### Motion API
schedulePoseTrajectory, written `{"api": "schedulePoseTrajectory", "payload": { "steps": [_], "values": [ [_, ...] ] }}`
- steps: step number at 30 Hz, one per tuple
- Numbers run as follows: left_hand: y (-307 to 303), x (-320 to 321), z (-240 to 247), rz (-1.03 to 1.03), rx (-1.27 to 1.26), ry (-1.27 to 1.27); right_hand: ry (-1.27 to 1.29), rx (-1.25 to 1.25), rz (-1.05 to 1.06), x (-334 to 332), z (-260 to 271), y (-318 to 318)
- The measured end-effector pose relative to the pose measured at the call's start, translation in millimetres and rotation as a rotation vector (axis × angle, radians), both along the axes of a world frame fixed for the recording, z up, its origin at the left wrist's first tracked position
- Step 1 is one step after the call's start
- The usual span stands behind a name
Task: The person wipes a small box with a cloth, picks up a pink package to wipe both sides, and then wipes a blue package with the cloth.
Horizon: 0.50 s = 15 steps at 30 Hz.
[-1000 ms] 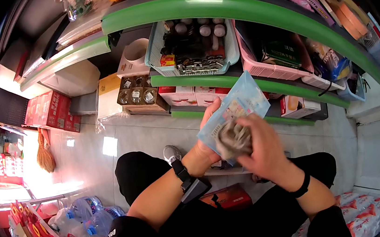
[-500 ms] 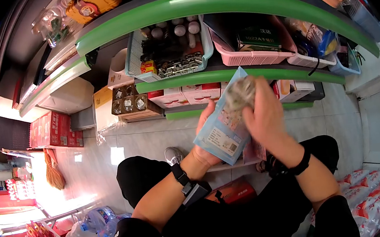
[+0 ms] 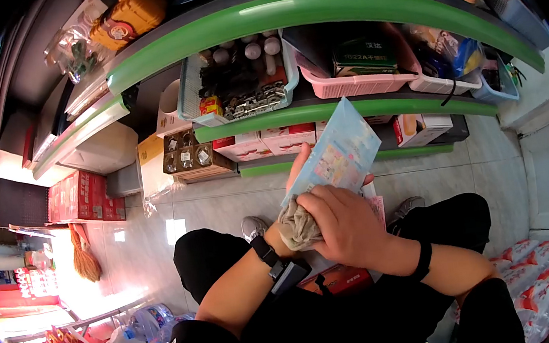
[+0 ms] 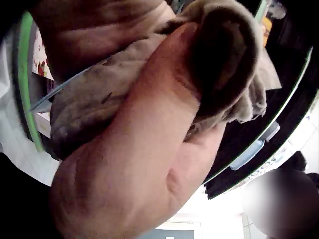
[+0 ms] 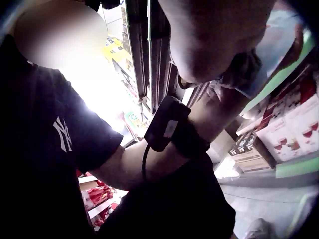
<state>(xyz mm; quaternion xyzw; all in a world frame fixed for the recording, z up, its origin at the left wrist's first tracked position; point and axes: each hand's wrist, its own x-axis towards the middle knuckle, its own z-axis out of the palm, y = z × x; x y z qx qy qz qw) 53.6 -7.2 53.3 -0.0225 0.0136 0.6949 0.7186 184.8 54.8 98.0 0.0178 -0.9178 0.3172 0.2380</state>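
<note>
My left hand holds a flat light-blue plastic packet from behind, with the thumb along its left edge and fingertips showing at its right edge. My right hand grips a bunched beige-grey cloth at the packet's lower end, close to the left wrist. The back of this hand covers the packet's lower part. In the left wrist view the right thumb lies over the folded cloth. The packet shows beyond the right hand in the right wrist view.
Ahead stands a green-edged shelf with a blue basket, a pink basket and boxed goods. A red box lies on the floor between the legs. Plastic bottles are at lower left, wrapped packs at lower right.
My right hand carried the cloth up to the packet's upper end, then down to its lower end by the left wrist. The white label seen half a second ago is now covered.
</note>
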Motion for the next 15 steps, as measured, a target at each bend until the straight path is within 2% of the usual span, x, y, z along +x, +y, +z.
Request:
{"api": "schedulePoseTrajectory", "payload": {
  "steps": [1,3,5,6,8,9,11,12,14,15],
  "values": [
    [0,1,-1,-0.032,0.072,-0.033,0.004,0.002,0.002,1,0,0],
    [3,12,14,0.059,-0.027,0.199,-0.013,0.003,-0.021,1,4,5],
    [1,18,9,0.143,-0.031,0.431,-0.018,0.016,-0.043,1,8,10],
    [-3,14,-17,0.18,0.016,0.546,-0.013,0.029,-0.054,1,11,13],
    [-6,21,-24,0.25,-0.11,0.639,0.018,0.0,-0.076,1,14,20],
    [-6,27,-10,0.285,-0.283,0.618,0.024,-0.041,-0.127,-1,14,26],
    [-6,27,-11,0.249,-0.313,0.448,0.036,-0.125,-0.223,-5,10,41],
    [-4,20,-28,0.178,-0.17,0.302,0.101,-0.113,-0.28,-7,6,51],
    [-1,13,-32,-0.002,0.069,0.061,0.15,-0.067,-0.466,-12,0,74],
    [-2,16,-22,0.022,0.011,0.168,0.173,-0.044,-0.56,-13,-2,85]
  ]
}}
